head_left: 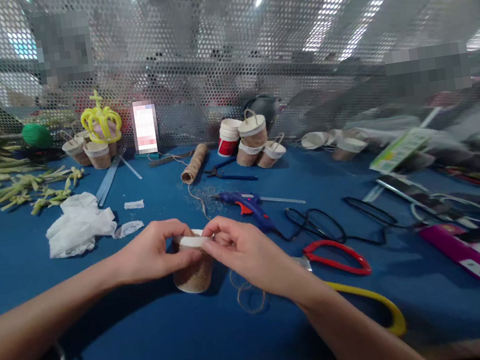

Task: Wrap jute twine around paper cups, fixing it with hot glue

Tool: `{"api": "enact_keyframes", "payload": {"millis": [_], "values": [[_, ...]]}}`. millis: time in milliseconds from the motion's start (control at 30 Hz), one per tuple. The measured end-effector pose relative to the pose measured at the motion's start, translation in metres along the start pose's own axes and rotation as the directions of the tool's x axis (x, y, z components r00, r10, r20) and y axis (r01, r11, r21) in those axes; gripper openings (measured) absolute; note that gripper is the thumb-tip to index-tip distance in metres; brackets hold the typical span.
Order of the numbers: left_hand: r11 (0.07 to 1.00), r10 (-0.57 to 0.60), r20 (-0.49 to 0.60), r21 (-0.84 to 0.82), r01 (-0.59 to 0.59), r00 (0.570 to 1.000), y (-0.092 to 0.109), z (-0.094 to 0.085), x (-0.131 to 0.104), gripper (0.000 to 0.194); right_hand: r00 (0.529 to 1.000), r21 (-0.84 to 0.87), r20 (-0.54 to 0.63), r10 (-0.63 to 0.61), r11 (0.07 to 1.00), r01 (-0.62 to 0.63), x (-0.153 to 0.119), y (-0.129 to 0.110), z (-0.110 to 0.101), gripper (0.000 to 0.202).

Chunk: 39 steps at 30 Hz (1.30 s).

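A small brown cup [193, 277] with a white band round its rim stands tilted slightly on the blue table in front of me. My left hand [160, 249] grips its left side, thumb across the front and fingers over the rim. At the right end of the white band [191, 242], my right hand [248, 253] pinches the rim between thumb and fingers. Its fingertips partly hide what lies between them. A thin twine [251, 297] loops on the table beside the cup. Just beyond my right hand lies a blue glue gun [248, 205] with a red trigger.
Red-and-yellow-handled scissors [338, 257] lie under my right forearm. A twine roll [195, 163], pliers [233, 175] and finished-looking small cups [254, 133] sit farther back. Crumpled white fabric [79, 225] is at left. A purple power strip [469, 255] and cables occupy the right.
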<state>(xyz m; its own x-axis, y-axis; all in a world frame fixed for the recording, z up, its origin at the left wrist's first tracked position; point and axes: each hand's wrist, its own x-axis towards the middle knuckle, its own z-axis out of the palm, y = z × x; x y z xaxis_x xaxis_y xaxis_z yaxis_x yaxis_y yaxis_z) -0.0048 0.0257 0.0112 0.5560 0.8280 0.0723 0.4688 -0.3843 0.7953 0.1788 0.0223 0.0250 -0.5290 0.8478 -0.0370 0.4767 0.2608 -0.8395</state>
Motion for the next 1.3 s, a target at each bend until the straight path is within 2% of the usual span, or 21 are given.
{"api": "enact_keyframes", "payload": {"millis": [233, 400, 533, 767, 1000, 1100, 1200, 1300], "values": [[0.978, -0.041, 0.032, -0.204, 0.047, 0.999, -0.006, 0.000, 0.000, 0.020, 1.000, 0.019, -0.006, 0.019, 1.000, -0.019, -0.001, 0.001, -0.003, 0.017], [0.956, -0.027, 0.032, -0.292, 0.036, 0.999, -0.010, 0.003, -0.002, 0.020, 1.000, 0.013, -0.001, 0.024, 1.000, -0.024, -0.001, 0.002, -0.003, 0.017], [0.959, -0.028, 0.024, -0.281, 0.034, 0.999, -0.009, 0.005, -0.002, 0.020, 0.999, 0.005, -0.005, 0.047, 0.999, -0.047, 0.000, 0.002, -0.002, 0.015], [0.987, -0.042, 0.043, -0.152, 0.048, 0.998, -0.002, -0.001, -0.002, 0.017, 0.999, -0.044, -0.033, 0.040, 0.998, -0.041, 0.000, 0.002, -0.001, 0.013], [0.982, -0.049, 0.076, -0.177, 0.062, 0.996, 0.003, -0.004, -0.003, 0.012, 0.999, -0.063, -0.039, -0.001, 0.998, -0.002, -0.003, -0.001, 0.003, 0.012], [0.978, -0.040, 0.086, -0.202, 0.057, 0.996, 0.004, -0.006, -0.003, 0.012, 0.997, -0.079, -0.077, -0.023, 0.997, 0.017, -0.002, 0.001, 0.003, 0.015], [0.976, -0.029, 0.018, -0.217, 0.033, 0.999, 0.001, -0.006, -0.002, 0.014, 0.984, -0.032, -0.176, -0.042, 0.999, 0.037, -0.001, 0.005, 0.003, 0.019], [0.982, -0.048, -0.156, -0.186, 0.019, 0.987, -0.006, -0.004, 0.001, 0.017, 0.960, 0.054, -0.280, -0.027, 0.998, 0.044, -0.003, 0.004, 0.004, 0.015]]}}
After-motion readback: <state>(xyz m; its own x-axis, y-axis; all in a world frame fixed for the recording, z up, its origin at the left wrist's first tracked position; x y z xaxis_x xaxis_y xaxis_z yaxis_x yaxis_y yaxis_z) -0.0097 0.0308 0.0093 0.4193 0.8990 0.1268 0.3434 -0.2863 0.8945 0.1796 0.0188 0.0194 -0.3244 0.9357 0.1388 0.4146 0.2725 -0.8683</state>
